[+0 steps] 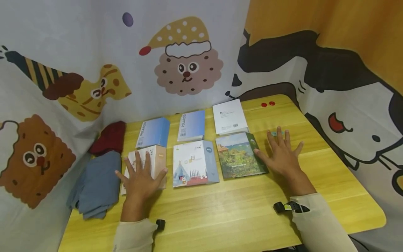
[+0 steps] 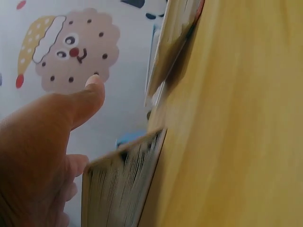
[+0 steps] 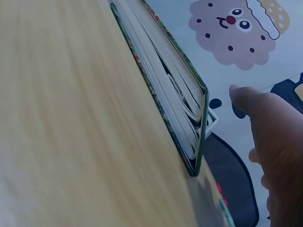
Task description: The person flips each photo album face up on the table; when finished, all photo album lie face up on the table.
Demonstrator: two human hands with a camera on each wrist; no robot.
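Note:
My left hand [image 1: 140, 180], fingers spread wide, is over a beige photo album [image 1: 160, 159] at the front left and partly hides its cover. In the left wrist view that album's page edges [image 2: 123, 184] show below the fingers. Fingers also spread, my right hand [image 1: 281, 155] is beside the green-spined photo album [image 1: 236, 154], its thumb close to the spine. The right wrist view shows this album's pages [image 3: 161, 80] slightly parted. A white and blue-grey album [image 1: 192, 162] lies between these two. Neither hand grips anything. A small teal object [image 1: 277, 133] is partly hidden behind the right fingers.
Behind stand two blue albums [image 1: 151, 133] [image 1: 191, 125] and a white one [image 1: 230, 117]. Folded grey-blue cloth [image 1: 99, 183] and a dark red cloth [image 1: 110, 136] lie at the left edge. Two red discs [image 1: 268, 104] sit at the back right. A printed curtain [image 1: 189, 101] borders the wooden table [image 1: 220, 217].

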